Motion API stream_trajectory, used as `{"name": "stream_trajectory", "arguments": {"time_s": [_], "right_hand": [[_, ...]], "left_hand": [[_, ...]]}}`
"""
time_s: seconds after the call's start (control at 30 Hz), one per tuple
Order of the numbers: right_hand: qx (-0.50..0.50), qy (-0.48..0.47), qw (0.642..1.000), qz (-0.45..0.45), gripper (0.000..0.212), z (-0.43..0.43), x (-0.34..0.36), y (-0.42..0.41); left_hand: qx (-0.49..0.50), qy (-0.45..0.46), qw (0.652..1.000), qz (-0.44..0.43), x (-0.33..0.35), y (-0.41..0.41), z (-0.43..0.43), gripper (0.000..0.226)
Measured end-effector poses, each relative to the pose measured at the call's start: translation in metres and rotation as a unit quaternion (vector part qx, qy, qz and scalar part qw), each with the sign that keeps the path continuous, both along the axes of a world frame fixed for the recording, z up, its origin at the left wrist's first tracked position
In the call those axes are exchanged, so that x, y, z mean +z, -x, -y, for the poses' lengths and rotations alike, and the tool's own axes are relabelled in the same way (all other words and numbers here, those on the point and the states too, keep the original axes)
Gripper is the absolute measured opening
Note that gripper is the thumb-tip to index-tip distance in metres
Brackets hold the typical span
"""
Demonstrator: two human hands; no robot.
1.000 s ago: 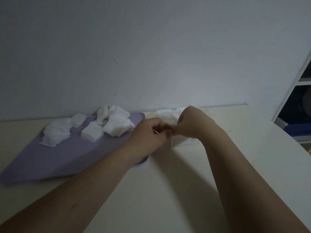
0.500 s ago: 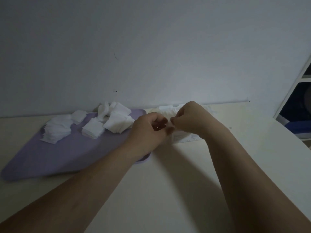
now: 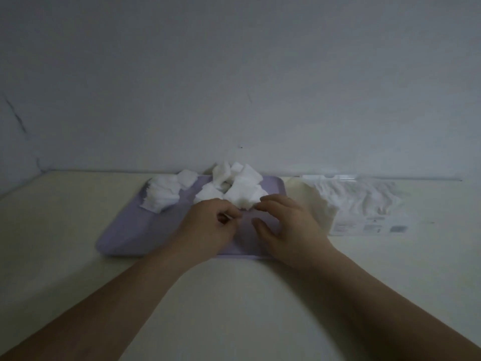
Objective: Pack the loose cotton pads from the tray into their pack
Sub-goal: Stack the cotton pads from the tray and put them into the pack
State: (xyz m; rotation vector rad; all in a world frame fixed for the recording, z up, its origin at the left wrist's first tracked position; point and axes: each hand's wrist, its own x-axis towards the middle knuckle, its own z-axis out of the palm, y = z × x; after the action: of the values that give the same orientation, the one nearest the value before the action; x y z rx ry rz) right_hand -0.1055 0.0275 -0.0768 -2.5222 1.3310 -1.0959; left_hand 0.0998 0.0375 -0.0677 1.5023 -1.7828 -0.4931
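A dim room, seen from above a pale table set against a bare wall. In the centre of the frame lies a lilac tray with loose white cotton pads heaped along its far edge, and a second heap of pads toward its upper left corner. To the right of the tray, against the wall, lies the clear plastic pack, flat on the table and already partly filled with pads.

Both bare hands rest over the tray's near half. The left hand has its fingers curled in, thumb and forefinger pinched together; whether a pad is caught between them I cannot tell. The right hand is spread, fingers apart, fingertips just touching the nearest heap.

This looks like the gathering step. Next they would need to close on a bunch of pads and carry it right to the pack's opening.
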Motion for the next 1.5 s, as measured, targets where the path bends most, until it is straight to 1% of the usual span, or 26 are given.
{"name": "stream_trajectory", "arguments": {"time_s": [0.07,0.13,0.17,0.23,0.27,0.3,0.37,0.43,0.5,0.6,0.67,0.73,0.77,0.83,0.9,0.97,1.0,1.07,1.1,1.13,1.2,1.23,1.27,1.33,1.43,1.5], "right_hand": [[0.000,-0.009,1.000,0.023,0.036,0.002,0.002,0.001],[-0.011,-0.032,0.997,0.065,0.033,0.005,0.006,-0.003],[-0.021,-0.045,0.995,0.088,0.031,0.008,0.010,-0.008],[-0.054,-0.096,0.987,0.120,0.029,0.018,0.021,-0.019],[-0.074,-0.125,0.982,0.118,0.029,0.026,0.028,-0.026],[-0.092,-0.151,0.979,0.101,0.031,0.037,0.033,-0.033],[-0.112,-0.199,0.971,0.069,0.036,0.060,0.037,-0.046],[-0.126,-0.226,0.965,0.044,0.042,0.078,0.034,-0.056],[-0.139,-0.238,0.961,0.015,0.048,0.089,0.029,-0.059],[-0.120,-0.258,0.959,-0.005,0.058,0.101,0.031,-0.060],[-0.106,-0.256,0.959,-0.061,0.061,0.104,0.036,-0.061],[-0.099,-0.225,0.960,-0.131,0.054,0.105,0.040,-0.063],[-0.093,-0.213,0.961,-0.149,0.043,0.103,0.042,-0.064],[-0.080,-0.208,0.963,-0.150,0.020,0.097,0.046,-0.064],[-0.071,-0.207,0.968,-0.122,0.012,0.089,0.047,-0.062],[-0.072,-0.203,0.974,-0.074,0.011,0.078,0.048,-0.056],[-0.072,-0.202,0.976,-0.037,0.012,0.074,0.048,-0.053],[-0.070,-0.187,0.977,0.070,0.012,0.062,0.048,-0.044],[-0.066,-0.192,0.969,0.140,0.014,0.057,0.047,-0.040],[-0.056,-0.212,0.952,0.212,0.018,0.051,0.045,-0.037],[-0.030,-0.282,0.901,0.329,0.029,0.039,0.035,-0.031],[-0.021,-0.307,0.879,0.364,0.028,0.033,0.028,-0.029],[-0.013,-0.317,0.868,0.382,0.022,0.027,0.022,-0.027],[-0.011,-0.295,0.873,0.389,0.008,0.020,0.012,-0.022],[-0.016,-0.222,0.900,0.376,0.013,0.018,0.008,-0.020],[-0.007,-0.201,0.917,0.344,0.017,0.016,0.008,-0.020]], "left_hand": [[0.057,0.013,0.998,-0.007,0.002,-0.023,0.007,0.020],[0.100,0.025,0.995,0.003,0.005,-0.044,0.020,0.011],[0.110,0.028,0.993,0.016,0.008,-0.052,0.028,0.011],[0.115,0.023,0.991,0.058,0.009,-0.061,0.044,0.020],[0.114,0.012,0.991,0.075,0.008,-0.062,0.052,0.024],[0.111,-0.009,0.990,0.083,0.007,-0.061,0.060,0.027],[0.099,-0.050,0.991,0.080,0.003,-0.058,0.073,0.023],[0.080,-0.061,0.992,0.070,0.000,-0.055,0.079,0.027],[0.064,-0.070,0.994,0.061,-0.001,-0.055,0.080,0.030],[0.017,-0.105,0.993,0.059,-0.001,-0.062,0.079,0.036],[0.000,-0.120,0.991,0.066,0.000,-0.065,0.074,0.034],[-0.007,-0.118,0.991,0.068,0.001,-0.067,0.067,0.032],[-0.010,-0.116,0.991,0.072,0.002,-0.066,0.063,0.032],[-0.009,-0.117,0.991,0.072,0.002,-0.064,0.053,0.034],[0.001,-0.115,0.992,0.043,0.001,-0.063,0.046,0.039],[0.003,-0.109,0.994,-0.004,0.001,-0.062,0.039,0.044],[0.003,-0.105,0.994,-0.033,0.000,-0.062,0.036,0.044],[0.015,-0.097,0.991,-0.089,0.002,-0.058,0.027,0.034],[0.020,-0.100,0.987,-0.123,0.004,-0.057,0.024,0.028],[0.014,-0.112,0.979,-0.167,0.007,-0.056,0.021,0.026],[-0.039,-0.139,0.952,-0.271,0.010,-0.054,0.017,0.035],[-0.070,-0.149,0.936,-0.311,0.010,-0.052,0.016,0.040],[-0.095,-0.155,0.927,-0.329,0.009,-0.049,0.015,0.044],[-0.130,-0.161,0.923,-0.324,0.005,-0.041,0.015,0.047],[-0.147,-0.166,0.922,-0.316,-0.002,-0.028,0.016,0.037],[-0.152,-0.153,0.932,-0.291,-0.005,-0.026,0.015,0.031]]}}
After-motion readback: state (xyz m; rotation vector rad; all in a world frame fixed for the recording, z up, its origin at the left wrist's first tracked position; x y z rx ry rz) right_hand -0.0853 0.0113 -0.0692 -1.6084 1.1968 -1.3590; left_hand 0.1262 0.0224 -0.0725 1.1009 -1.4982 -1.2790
